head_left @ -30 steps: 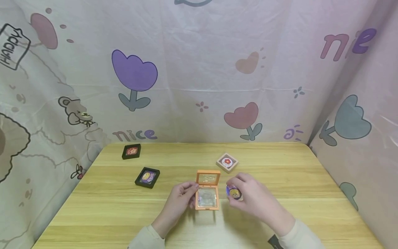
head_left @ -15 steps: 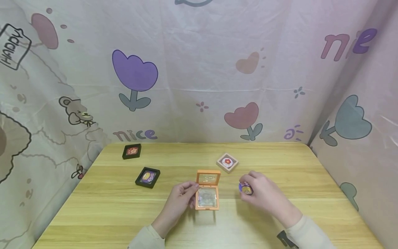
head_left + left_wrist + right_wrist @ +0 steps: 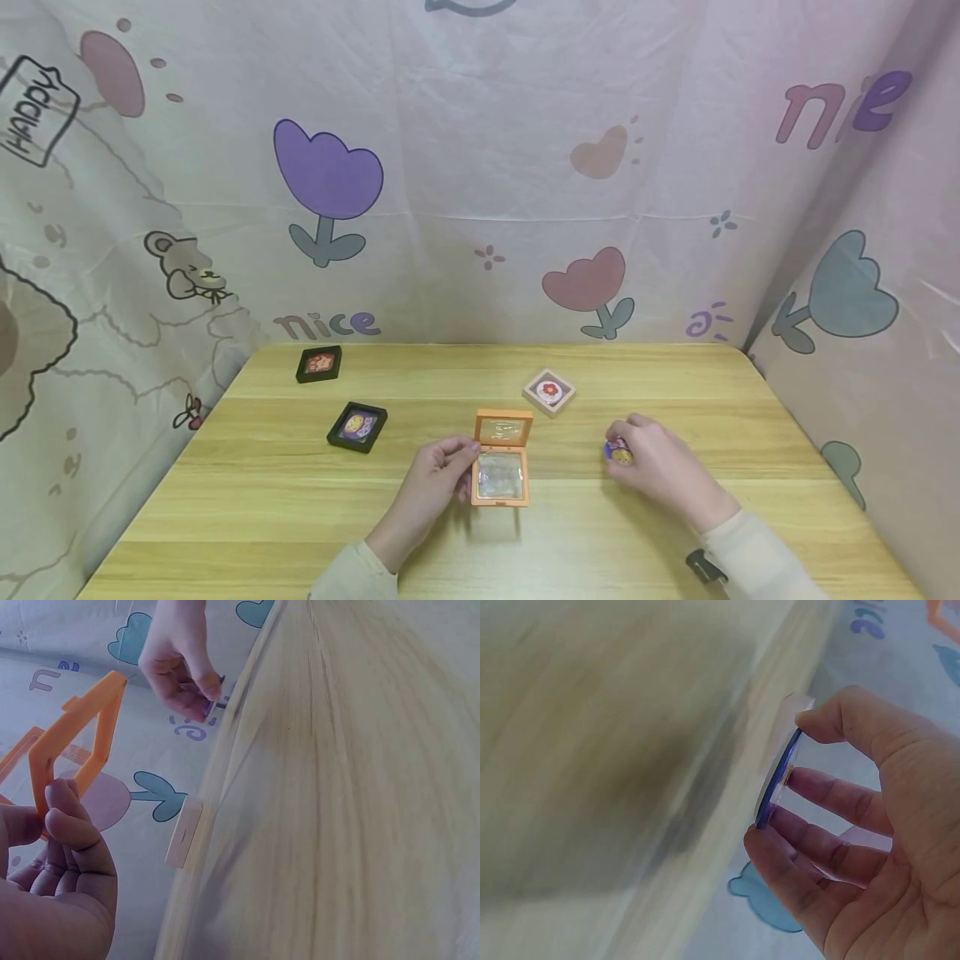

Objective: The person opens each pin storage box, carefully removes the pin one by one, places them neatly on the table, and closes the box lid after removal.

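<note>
My left hand (image 3: 431,479) pinches the left edge of an orange hinged display frame (image 3: 500,502) above the table. The frame stands open, its lid tilted up, with clear film in both halves; in the left wrist view the orange frame (image 3: 75,720) shows between thumb and fingers. To the right, my right hand (image 3: 663,467) holds a round badge (image 3: 618,452), purple with a yellow figure, partly covered by the fingers. In the right wrist view, thumb and fingertips grip the badge (image 3: 776,780) by opposite edges, edge-on to the camera.
On the wooden table (image 3: 262,500), a beige frame (image 3: 550,407) with a red-flower badge sits behind the orange one. Two black frames (image 3: 357,427) with badges lie at the left. A black item (image 3: 705,567) is by the right sleeve. Patterned cloth (image 3: 480,167) surrounds the back and sides.
My right hand has moved right, away from the orange frame, carrying the badge, which has turned and shows less of its face. The left hand and orange frame have stayed put.
</note>
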Demonstrator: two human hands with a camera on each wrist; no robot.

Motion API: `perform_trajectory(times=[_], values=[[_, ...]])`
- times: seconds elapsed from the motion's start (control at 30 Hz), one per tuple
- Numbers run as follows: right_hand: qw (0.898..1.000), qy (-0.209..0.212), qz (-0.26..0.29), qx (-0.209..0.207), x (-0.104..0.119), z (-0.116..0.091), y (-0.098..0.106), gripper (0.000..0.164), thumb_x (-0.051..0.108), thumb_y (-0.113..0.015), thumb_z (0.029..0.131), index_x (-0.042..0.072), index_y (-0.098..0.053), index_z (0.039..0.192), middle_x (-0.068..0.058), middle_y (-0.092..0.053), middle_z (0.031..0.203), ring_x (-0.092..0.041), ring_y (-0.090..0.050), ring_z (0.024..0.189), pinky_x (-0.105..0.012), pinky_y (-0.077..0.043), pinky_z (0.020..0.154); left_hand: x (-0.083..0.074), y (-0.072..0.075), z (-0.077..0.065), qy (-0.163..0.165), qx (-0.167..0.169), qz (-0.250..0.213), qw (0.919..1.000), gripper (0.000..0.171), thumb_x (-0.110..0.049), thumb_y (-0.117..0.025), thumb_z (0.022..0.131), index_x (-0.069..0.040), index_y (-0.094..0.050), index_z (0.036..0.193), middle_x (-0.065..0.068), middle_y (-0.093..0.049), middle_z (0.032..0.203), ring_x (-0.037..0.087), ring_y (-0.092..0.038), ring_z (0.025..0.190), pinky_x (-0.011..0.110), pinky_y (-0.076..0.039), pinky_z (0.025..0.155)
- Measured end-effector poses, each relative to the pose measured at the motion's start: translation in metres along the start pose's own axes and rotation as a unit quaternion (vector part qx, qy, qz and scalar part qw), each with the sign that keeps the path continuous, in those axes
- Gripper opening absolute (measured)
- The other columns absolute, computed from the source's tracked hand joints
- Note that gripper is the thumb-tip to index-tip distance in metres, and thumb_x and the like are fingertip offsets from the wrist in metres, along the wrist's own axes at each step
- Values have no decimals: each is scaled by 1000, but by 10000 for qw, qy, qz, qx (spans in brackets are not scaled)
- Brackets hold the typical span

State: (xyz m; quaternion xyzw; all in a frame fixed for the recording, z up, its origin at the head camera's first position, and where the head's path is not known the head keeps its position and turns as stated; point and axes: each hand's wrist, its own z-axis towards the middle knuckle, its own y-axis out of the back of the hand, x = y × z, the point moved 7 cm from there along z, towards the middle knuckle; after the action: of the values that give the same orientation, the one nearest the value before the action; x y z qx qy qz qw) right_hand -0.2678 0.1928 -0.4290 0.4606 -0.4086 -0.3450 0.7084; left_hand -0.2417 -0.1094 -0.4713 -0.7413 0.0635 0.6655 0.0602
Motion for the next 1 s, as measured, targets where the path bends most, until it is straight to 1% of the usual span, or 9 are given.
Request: perform_trajectory(times=[0.23,0.43,0.6,1.0], values=[[9997,-133,-79,185,-18,-2,-6,27,19,-87,77,11,-77,101,2,-68,92,-13,-65,82,-41,-64,79,-1,0,-1,-23,0,59,10000,30,-20,-64,108,6,-70,123,-4,-70,78,8,-56,63,17,-50,58],[9994,-177,-130,265,-28,-4,-9,26,19,-86,76,12,-76,100,1,-67,91,-14,-65,81,-43,-63,79,-1,0,-1,-4,2,47,10000,31,-20,-64,108,6,-69,124,-4,-70,79,7,-56,63,17,-50,58],[9994,-165,-160,266,-32,-4,-11,26,18,-86,76,12,-76,100,0,-67,92,-16,-67,82,-45,-64,80,-2,1,-1,-7,-8,58,10000,31,-20,-63,108,6,-69,124,-4,-69,78,7,-56,63,17,-50,59],[9994,-141,-187,258,-32,-5,-11,28,18,-86,76,11,-77,102,0,-68,92,-16,-67,82,-45,-64,80,-1,0,-1,-4,38,19,10000,31,-20,-63,108,6,-69,123,-4,-68,77,8,-56,64,17,-50,59]])
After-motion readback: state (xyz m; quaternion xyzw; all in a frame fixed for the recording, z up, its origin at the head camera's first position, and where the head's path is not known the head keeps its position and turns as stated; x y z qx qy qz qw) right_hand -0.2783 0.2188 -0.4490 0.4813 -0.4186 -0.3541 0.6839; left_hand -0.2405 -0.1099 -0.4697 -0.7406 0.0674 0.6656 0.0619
